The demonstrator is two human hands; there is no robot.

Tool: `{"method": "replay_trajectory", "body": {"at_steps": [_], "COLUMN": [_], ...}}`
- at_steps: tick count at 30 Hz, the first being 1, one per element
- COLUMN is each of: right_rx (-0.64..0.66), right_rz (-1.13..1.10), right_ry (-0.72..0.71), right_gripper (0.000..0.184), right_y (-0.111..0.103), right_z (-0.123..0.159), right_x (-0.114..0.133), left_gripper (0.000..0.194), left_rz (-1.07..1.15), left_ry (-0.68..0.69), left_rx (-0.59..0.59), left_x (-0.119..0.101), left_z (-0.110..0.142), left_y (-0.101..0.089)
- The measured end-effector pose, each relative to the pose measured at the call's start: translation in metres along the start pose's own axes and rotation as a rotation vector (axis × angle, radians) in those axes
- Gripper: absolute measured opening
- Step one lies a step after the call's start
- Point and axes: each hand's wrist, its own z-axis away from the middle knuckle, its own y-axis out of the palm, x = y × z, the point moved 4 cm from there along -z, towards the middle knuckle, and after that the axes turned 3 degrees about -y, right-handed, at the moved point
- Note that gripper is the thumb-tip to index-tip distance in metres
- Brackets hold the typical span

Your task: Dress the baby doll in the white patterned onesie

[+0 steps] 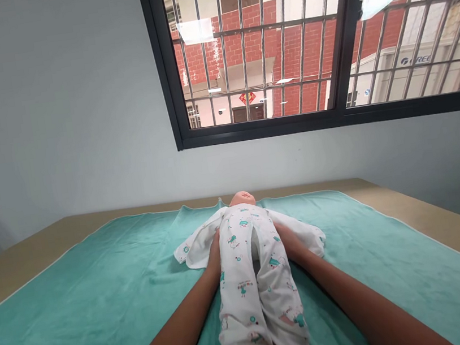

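Observation:
A baby doll (243, 198) lies on its back with its head away from me and its legs toward me. It has on a white long-sleeved top (300, 230) and white trousers (239, 285), both printed with small green figures. The trousers have a slit at the crotch, and bare feet show at the bottom edge. My left hand (214, 250) is against the left side of the doll's waist, partly under the cloth. On the opposite side, my right hand (286, 240) reaches in below the sleeve. The clothing and the doll's body hide the fingers of both hands.
Beneath the doll a green towel (101, 293) with a pale edge covers most of a wooden table (391, 195). Behind the table stands a plain light wall (78, 131). A dark-framed window (258, 129) with metal bars is set into it.

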Motion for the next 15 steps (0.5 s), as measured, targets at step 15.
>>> {"method": "replay_trajectory", "body": {"at_steps": [15], "right_rx": [0.003], "right_rz": [0.076], "right_ry": [0.063], "right_gripper": [0.025], "right_y": [0.002], "right_z": [0.000], "right_x": [-0.006], "left_gripper": [0.035], "left_rz": [0.152], "left_ry": [-0.219], "left_rx": [0.008], "left_x": [-0.014], "left_z": [0.018], "left_y": [0.010]}}
